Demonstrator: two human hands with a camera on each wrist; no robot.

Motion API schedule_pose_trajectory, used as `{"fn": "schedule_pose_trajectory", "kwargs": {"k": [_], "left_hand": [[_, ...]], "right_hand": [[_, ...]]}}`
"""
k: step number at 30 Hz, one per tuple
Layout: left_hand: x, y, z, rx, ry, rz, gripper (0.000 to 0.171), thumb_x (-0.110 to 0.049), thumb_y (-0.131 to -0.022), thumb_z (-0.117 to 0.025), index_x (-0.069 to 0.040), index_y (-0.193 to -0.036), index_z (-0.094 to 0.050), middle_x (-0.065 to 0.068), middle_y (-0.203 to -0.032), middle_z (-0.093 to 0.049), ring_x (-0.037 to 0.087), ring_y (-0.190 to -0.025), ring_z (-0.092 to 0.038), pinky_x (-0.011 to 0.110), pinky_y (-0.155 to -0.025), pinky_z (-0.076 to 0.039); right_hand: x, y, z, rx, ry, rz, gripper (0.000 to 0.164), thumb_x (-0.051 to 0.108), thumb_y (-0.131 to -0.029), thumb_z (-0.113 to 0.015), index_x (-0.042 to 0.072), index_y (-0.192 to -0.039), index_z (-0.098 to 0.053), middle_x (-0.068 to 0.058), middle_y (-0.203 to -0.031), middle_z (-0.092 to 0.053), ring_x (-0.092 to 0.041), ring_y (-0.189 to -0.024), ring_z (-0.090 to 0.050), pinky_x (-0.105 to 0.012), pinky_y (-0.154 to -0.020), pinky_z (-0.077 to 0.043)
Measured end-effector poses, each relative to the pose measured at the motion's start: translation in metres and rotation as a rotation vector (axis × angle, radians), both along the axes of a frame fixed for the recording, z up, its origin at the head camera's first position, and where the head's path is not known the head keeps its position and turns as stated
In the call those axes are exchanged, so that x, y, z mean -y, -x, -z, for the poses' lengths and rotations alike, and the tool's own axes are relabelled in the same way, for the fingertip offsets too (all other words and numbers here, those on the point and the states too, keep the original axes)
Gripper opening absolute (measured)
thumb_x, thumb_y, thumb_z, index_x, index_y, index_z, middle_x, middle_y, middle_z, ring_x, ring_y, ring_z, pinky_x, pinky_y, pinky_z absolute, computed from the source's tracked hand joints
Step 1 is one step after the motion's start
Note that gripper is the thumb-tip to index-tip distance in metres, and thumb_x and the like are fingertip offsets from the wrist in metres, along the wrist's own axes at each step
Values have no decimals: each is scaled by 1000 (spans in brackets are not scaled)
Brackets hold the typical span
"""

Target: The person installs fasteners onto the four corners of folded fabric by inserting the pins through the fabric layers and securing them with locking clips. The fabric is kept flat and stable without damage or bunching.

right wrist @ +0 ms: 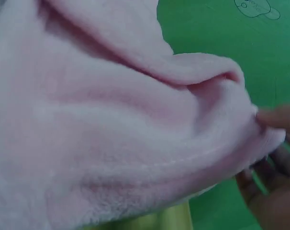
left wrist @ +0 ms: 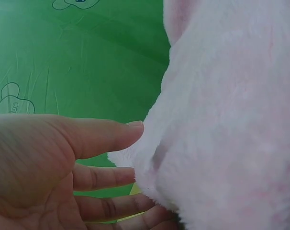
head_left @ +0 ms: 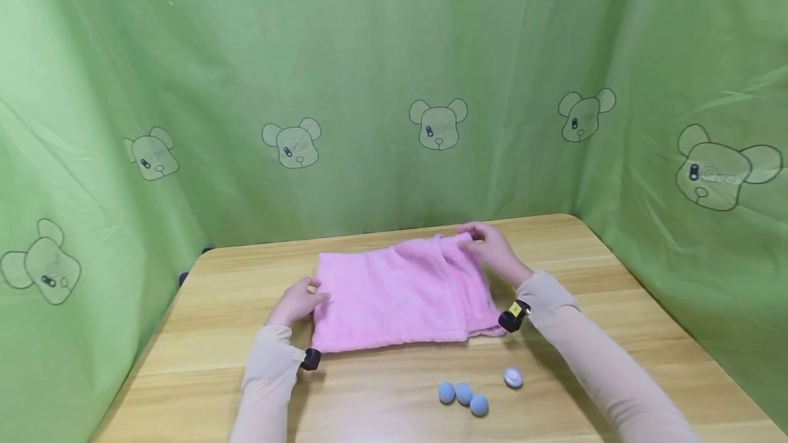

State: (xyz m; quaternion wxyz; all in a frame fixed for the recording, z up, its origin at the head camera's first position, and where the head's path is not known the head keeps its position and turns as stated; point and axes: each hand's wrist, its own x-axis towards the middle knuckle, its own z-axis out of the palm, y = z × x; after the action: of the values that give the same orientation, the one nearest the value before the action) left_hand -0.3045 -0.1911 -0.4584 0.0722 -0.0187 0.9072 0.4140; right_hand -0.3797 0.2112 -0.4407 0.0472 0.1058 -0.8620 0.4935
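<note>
A pink towel [head_left: 394, 296] with a plush surface lies across the middle of the wooden table, its right part folded over and wrinkled. At its left edge is my left hand [head_left: 297, 301]; in the left wrist view the thumb [left wrist: 114, 136] reaches straight to the towel's edge and the other fingers extend at and under it. My right hand [head_left: 494, 249] pinches the towel's far right corner, with the thumb on one side and fingers beneath, as the right wrist view shows. The fabric [right wrist: 150, 129] sags in folds from that corner.
Three small blue balls [head_left: 464, 394] sit in a cluster near the front of the table [head_left: 215, 333]. To their right lies a round whitish-blue object [head_left: 512, 378]. Green curtains [head_left: 369, 74] with bear-head drawings enclose the table at the back and both sides.
</note>
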Motion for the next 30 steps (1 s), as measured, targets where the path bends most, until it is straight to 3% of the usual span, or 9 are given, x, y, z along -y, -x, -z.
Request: {"fn": "schedule_pose_trajectory", "kwargs": {"k": [3, 8, 12, 16, 19, 21, 24, 27, 30], "left_hand": [[-1, 0, 1, -2, 8, 1, 46, -25, -81, -63, -2, -118, -48, 12, -92, -60, 16, -74, -55, 24, -64, -43], [-1, 0, 2, -6, 18, 6, 44, -24, -81, -63, -2, -117, -49, 11, -90, -59, 16, -75, -53, 24, -66, -42], [-1, 1, 2, 3, 20, 1, 45, -24, -81, -63, -2, -117, -49, 13, -93, -60, 17, -76, -55, 26, -66, -46], [1, 3, 3, 14, 38, -11, 49, -26, -81, -63, -2, -121, -48, 16, -99, -61, 18, -76, -59, 29, -67, -51], [2, 4, 4, 16, 47, -10, 50, -27, -81, -62, -2, -121, -47, 17, -99, -61, 18, -75, -59, 29, -66, -50], [2, 4, 4, 19, 48, -15, 49, -27, -80, -63, -3, -121, -48, 16, -98, -61, 17, -75, -59, 27, -66, -49], [2, 4, 3, 16, 52, -10, 49, -27, -81, -62, -3, -121, -47, 16, -98, -61, 17, -75, -58, 27, -66, -49], [1, 2, 2, 14, 54, -6, 48, -27, -81, -62, -3, -120, -48, 15, -98, -61, 18, -77, -59, 28, -68, -49], [-1, 0, 2, 11, 46, 1, 46, -26, -81, -62, -3, -118, -48, 14, -95, -61, 18, -79, -57, 30, -73, -47]], "right_hand": [[-13, 3, 9, 132, 30, 34, 36, 12, -82, -60, 4, -117, -53, -15, -106, -56, -24, -94, -53, -36, -83, -47], [-32, 11, 17, 373, 25, -49, 47, 22, -89, -52, 0, -129, -41, -20, -111, -54, -25, -88, -57, -41, -81, -50], [-34, 18, 6, 311, -47, -44, 50, 32, -92, -46, 1, -130, -38, -23, -116, -50, -33, -93, -53, -44, -79, -48], [-25, 29, -9, 170, -168, -19, 55, 41, -90, -46, 0, -127, -41, -23, -126, -46, -37, -111, -46, -48, -92, -41], [-15, 40, -13, 130, -297, -24, 57, 43, -89, -47, -2, -123, -46, -24, -123, -50, -38, -113, -47, -48, -97, -37], [-7, 45, -12, 146, -382, -48, 55, 43, -90, -46, -4, -118, -51, -25, -118, -54, -38, -109, -51, -48, -94, -40], [5, 52, -3, 220, -436, -73, 51, 45, -88, -47, -2, -101, -60, -19, -93, -61, -31, -88, -57, -41, -78, -48], [15, 57, 8, 274, -388, -70, 40, 43, -85, -54, 4, -79, -61, -6, -71, -54, -20, -68, -52, -30, -61, -45], [22, 61, 16, 269, -296, -23, 29, 34, -82, -60, 6, -74, -61, -1, -69, -52, -15, -65, -49, -25, -57, -41]]}}
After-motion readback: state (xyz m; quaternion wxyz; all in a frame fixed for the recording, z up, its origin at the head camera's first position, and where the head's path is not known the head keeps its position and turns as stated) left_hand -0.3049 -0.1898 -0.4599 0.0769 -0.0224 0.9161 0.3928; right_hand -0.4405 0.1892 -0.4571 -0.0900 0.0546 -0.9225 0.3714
